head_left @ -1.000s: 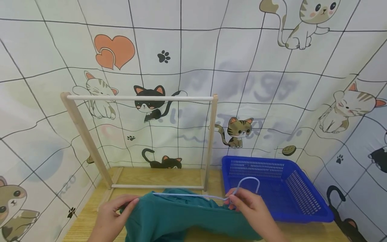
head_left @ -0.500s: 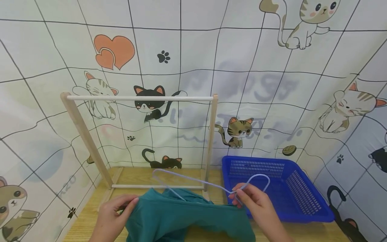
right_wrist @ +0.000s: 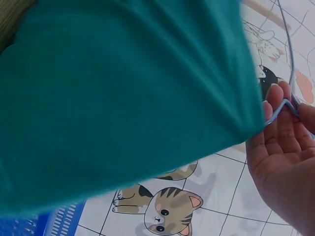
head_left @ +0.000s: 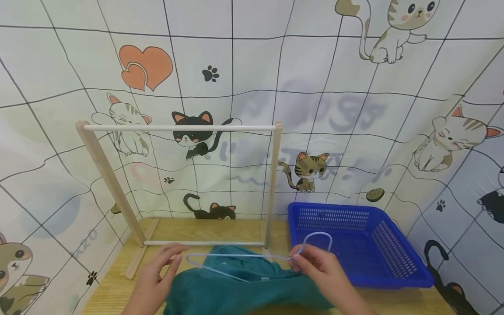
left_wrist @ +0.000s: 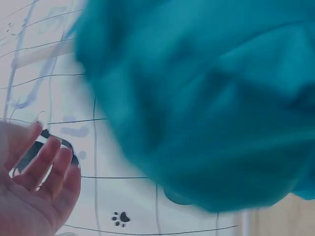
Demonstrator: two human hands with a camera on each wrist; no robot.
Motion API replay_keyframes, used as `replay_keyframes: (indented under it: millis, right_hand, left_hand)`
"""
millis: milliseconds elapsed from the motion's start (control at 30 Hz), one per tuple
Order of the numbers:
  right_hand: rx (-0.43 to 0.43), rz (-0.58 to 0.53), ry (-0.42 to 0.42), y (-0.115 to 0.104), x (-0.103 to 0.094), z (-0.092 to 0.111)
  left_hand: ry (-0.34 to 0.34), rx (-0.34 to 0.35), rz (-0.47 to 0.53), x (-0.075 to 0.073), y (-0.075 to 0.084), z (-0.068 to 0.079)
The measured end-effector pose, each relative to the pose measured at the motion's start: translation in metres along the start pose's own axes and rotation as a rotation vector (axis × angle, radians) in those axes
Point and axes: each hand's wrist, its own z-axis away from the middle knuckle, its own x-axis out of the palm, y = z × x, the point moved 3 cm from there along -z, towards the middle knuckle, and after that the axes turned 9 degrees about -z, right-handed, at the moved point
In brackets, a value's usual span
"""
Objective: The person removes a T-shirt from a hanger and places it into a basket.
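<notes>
Right hand (head_left: 320, 273): I am seeing it pinching the hanger (head_left: 252, 262) at the hook's neck.
Left hand (head_left: 155, 273): fingers are lying relaxed, touching the hanger's left end.
Shirt (head_left: 236, 291): is lying bunched on the table (head_left: 110, 293), under the hanger.
Writing: I am reading none.

Wooden table (head_left: 118, 286), light grain, backed and flanked by a cat-print cloth. Standing on it beyond the fingertips: a wooden rack (head_left: 181, 183), its feet and lower rail just past the fingers of the left hand (head_left: 151, 280), top rail high above them. Resting on it to the outer side of the right hand's (head_left: 320, 275) fingers: a blue mesh basket (head_left: 393, 262), near but not touching them. Lying on it between the two sets of fingers: a teal garment (head_left: 236, 291), bunched, spilling toward the near edge.
</notes>
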Motion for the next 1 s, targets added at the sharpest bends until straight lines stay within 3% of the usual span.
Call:
replay_keyframes:
  millis: [100,233,433,600,700,800,1000]
  right_hand:
    - [-0.074,0.041,-0.039,0.001,0.005,-0.001]
    - [-0.110,0.080,-0.078,0.003,0.012,-0.002]
    - [-0.106,0.128,-0.141,0.003,0.020,-0.005]
    - [-0.114,0.134,-0.165,0.002,0.023,-0.006]
    - [-0.131,0.128,-0.164,0.000,0.024,-0.006]
    - [-0.138,0.125,-0.153,-0.001,0.024,-0.006]
    - [-0.068,0.274,-0.058,0.004,0.017,-0.003]
  left_hand:
    - [-0.001,-0.005,0.005,-0.004,0.007,-0.002]
    - [-0.062,0.086,-0.065,-0.003,0.027,-0.004]
    - [-0.268,0.180,-0.179,0.008,0.047,-0.001]
    - [-0.428,0.219,-0.125,0.021,0.047,0.001]
    - [-0.447,0.266,-0.078,0.028,0.045,0.003]
    - [-0.416,0.296,-0.017,0.032,0.044,0.005]
    - [-0.315,0.221,0.084,0.028,0.037,0.007]
